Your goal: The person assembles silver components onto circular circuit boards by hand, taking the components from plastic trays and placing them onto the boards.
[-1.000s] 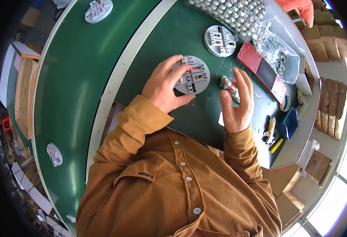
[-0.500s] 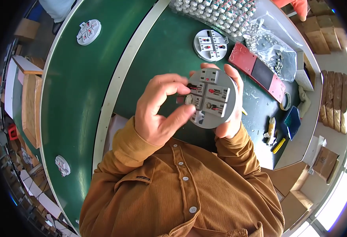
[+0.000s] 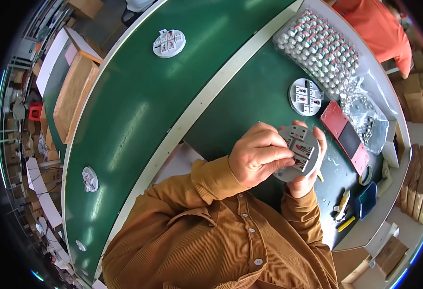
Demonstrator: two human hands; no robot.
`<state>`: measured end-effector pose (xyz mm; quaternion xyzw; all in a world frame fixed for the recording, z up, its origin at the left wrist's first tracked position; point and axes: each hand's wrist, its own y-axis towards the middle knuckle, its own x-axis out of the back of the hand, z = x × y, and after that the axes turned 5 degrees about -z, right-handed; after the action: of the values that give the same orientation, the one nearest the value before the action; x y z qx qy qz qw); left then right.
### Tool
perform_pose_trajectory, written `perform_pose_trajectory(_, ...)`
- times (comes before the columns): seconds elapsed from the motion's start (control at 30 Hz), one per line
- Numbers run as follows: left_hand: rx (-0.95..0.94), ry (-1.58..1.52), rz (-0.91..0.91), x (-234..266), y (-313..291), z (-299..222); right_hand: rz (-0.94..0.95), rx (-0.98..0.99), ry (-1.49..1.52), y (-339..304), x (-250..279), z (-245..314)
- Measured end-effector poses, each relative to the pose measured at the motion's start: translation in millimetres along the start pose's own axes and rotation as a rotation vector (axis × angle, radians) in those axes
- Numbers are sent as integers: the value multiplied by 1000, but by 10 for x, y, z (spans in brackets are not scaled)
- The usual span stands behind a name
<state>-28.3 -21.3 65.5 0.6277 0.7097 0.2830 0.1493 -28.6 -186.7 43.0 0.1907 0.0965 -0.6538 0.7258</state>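
Observation:
My right hand (image 3: 301,186) grips a round grey plastic disc (image 3: 312,166) by its rim, tilted above the green bench. Raised white blocks with slots and small red and black parts stand on its face. My left hand (image 3: 262,156) is pinched closed against the disc's left side, covering part of the blocks. Whatever lies between those fingertips is hidden. Beyond my hands a similar white disc (image 3: 299,107) with blocks and small coloured parts lies on the bench.
Several small silvery parts with red tips fill a clear tray (image 3: 317,53), beside a clear bag (image 3: 365,113). A red bar (image 3: 334,118), tape roll (image 3: 366,175), blue box (image 3: 367,200) and yellow-handled tool (image 3: 346,222) lie right. More discs (image 3: 169,44) sit on the green belt (image 3: 139,111).
The whole view has turned, so the bench sits further right. My left fingers, apart before, have closed against the disc. More of a person in orange shows at the far right.

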Motion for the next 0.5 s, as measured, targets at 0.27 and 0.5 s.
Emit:
perform_pose_trajectory(0.27, -115, 1, 187, 264, 81, 143, 30, -180, 101, -70, 7, -179)
perform_pose_trajectory(0.5, 19, 149, 150, 447, -40, 101, -163, -413, 496, 76, -184, -211)
